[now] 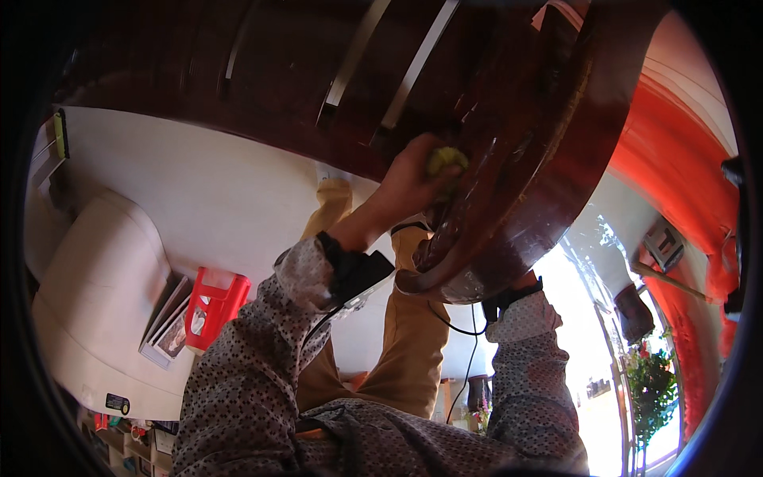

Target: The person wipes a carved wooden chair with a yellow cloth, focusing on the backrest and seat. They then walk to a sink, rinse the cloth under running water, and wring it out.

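Note:
My left hand holds a yellow-green scrubbing pad or sponge against the inner side of a curved rim. The rim belongs to a large, glossy dark red wooden piece of furniture with slats and light gaps between them. Of my right hand, only a little skin by the wrist shows under the rim at the right; the wood hides the fingers. A dark band with a flat device wraps my left wrist, and a black cable hangs between my arms.
At the left, a red plastic stool stands by a large cream-coloured rounded object and some framed pictures or panels. Red fabric or sheeting spreads at the right. A leafy plant stands near a bright opening. My legs are below the wood.

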`<move>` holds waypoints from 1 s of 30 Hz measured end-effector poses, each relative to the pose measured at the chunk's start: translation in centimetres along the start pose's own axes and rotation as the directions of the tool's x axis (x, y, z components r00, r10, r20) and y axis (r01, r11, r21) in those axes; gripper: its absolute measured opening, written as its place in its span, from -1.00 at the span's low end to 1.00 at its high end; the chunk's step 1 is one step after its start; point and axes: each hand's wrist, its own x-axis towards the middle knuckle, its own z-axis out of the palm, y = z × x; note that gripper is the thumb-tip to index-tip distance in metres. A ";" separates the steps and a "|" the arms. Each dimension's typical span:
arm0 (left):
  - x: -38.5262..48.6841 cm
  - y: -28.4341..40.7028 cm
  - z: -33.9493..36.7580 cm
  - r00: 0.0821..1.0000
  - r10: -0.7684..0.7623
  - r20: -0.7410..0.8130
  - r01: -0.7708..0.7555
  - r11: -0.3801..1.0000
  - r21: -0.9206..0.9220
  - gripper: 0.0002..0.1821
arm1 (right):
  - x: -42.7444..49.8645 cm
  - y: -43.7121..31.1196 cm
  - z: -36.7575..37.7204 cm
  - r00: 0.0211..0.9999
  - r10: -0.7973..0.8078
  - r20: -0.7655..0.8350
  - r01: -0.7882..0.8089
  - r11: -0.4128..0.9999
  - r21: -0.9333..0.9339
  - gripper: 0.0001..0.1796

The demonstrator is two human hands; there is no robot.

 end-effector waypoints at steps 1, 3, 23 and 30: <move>0.3 -0.1 0.2 0.999 0.037 0.014 -0.036 0.999 -0.010 -0.52 | 0.0 0.2 0.2 1.000 0.005 -0.003 -0.005 1.000 -0.004 -0.60; 1.5 -0.6 0.4 0.997 0.003 0.080 -0.003 1.000 0.009 -0.54 | 0.1 0.8 0.6 1.000 0.018 -0.011 -0.018 1.000 -0.012 -0.60; 1.5 0.5 -0.4 0.928 -0.202 0.312 0.218 0.976 -0.018 -0.65 | 0.2 2.6 1.2 0.996 0.066 -0.061 -0.068 0.997 -0.028 -0.61; 3.4 -0.4 0.9 0.979 0.195 0.058 -0.203 0.956 0.212 -0.78 | -0.8 3.2 1.0 0.993 0.096 -0.073 -0.098 0.995 -0.019 -0.61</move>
